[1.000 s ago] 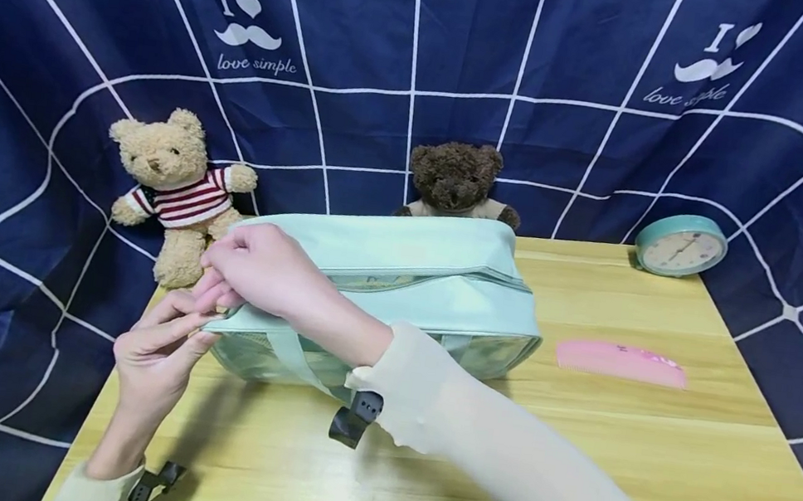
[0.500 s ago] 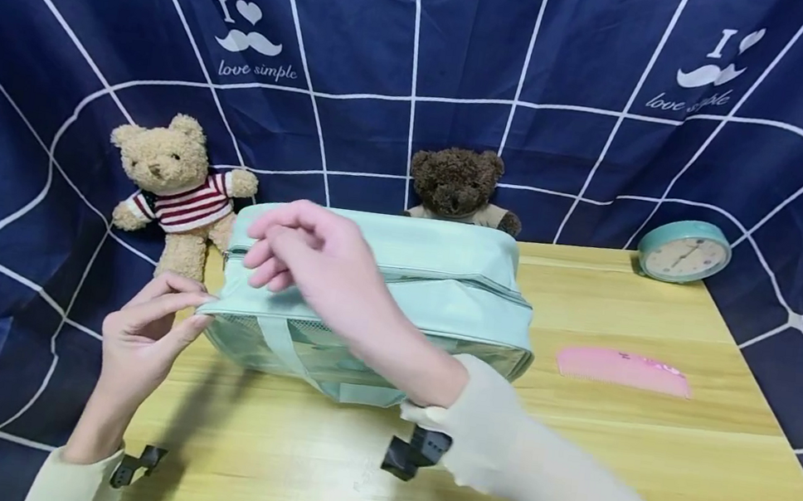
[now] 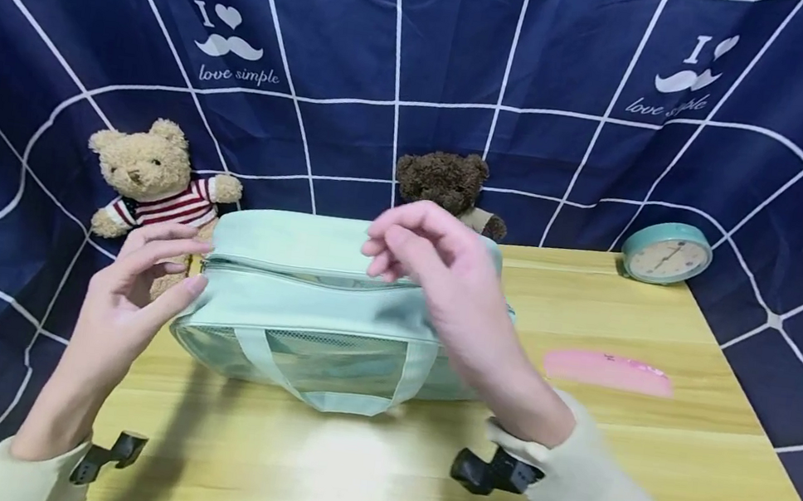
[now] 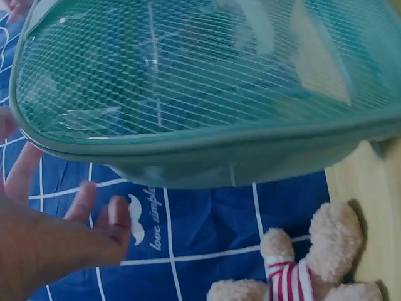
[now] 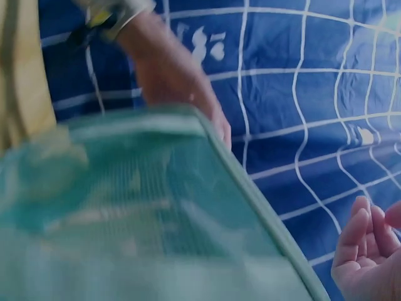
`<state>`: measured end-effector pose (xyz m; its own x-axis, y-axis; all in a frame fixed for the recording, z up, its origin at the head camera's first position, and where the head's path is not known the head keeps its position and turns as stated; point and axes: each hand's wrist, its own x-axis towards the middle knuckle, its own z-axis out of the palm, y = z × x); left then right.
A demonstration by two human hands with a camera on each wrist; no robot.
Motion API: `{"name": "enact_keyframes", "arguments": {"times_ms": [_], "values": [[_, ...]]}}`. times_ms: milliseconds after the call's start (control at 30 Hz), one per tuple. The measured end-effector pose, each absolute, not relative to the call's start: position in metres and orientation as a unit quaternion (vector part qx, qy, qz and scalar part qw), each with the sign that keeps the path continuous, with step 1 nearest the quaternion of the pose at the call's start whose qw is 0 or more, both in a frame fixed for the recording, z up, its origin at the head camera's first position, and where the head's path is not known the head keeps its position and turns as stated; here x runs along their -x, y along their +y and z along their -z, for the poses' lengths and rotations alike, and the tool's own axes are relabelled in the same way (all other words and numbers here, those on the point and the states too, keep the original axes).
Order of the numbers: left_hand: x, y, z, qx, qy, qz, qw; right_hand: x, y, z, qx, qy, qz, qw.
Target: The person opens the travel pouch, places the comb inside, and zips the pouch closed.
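Observation:
A pale green zip bag (image 3: 335, 302) with clear mesh-patterned front and a strap handle (image 3: 353, 403) stands on the wooden table. Its zipper (image 3: 315, 278) runs along the top and gapes slightly. By the bag's left end is my left hand (image 3: 130, 284), thumb and fingers apart with nothing between them. Over the right part of the top hangs my right hand (image 3: 454, 278), fingers loosely bent and holding nothing; it covers some of the zipper. The left wrist view shows the mesh side (image 4: 188, 81) close up, with left-hand fingers (image 4: 81, 202) beside its edge.
A tan teddy bear (image 3: 144, 165) in a striped top sits behind the left hand. Behind the bag is a dark brown bear (image 3: 440, 178), partly hidden. To the right lie a pink comb (image 3: 608, 372) and a teal clock (image 3: 667, 254). Navy cloth surrounds the table (image 3: 647, 456).
My right hand has moved from the bag's left end rightward along its top. My left hand has let go of the bag's left corner and spread its fingers.

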<state>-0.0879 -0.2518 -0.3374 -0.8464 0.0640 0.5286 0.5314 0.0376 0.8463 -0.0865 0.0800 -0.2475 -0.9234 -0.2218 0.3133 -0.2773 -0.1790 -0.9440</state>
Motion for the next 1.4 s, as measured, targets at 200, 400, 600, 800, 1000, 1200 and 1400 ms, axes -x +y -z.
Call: {"name": "enact_keyframes", "arguments": {"times_ms": [200, 400, 600, 800, 1000, 1200, 1400], "values": [[0.092, -0.242, 0.327, 0.169, -0.759, 0.618, 0.118, 0.08, 0.126, 0.258, -0.164, -0.668, -0.723, 0.06], [0.098, -0.242, 0.325, 0.141, -0.799, 0.581, 0.062, 0.073, 0.169, 0.278, -0.139, -0.633, -0.754, 0.106], [0.107, -0.259, 0.323, 0.189, -0.823, 0.535, -0.037, 0.067, 0.214, 0.304, -0.123, -0.574, -0.799, 0.13], [0.115, -0.267, 0.327, 0.252, -0.791, 0.551, -0.091, 0.069, 0.246, 0.328, -0.116, -0.563, -0.811, 0.109], [0.121, -0.269, 0.334, 0.297, -0.792, 0.524, -0.097, 0.073, 0.28, 0.361, -0.124, -0.524, -0.835, 0.109], [0.122, -0.269, 0.338, 0.283, -0.802, 0.516, -0.103, 0.086, 0.321, 0.401, -0.145, -0.508, -0.841, 0.114], [0.122, -0.27, 0.338, 0.294, -0.806, 0.506, -0.088, 0.096, 0.363, 0.438, -0.181, -0.508, -0.839, 0.072]]}}
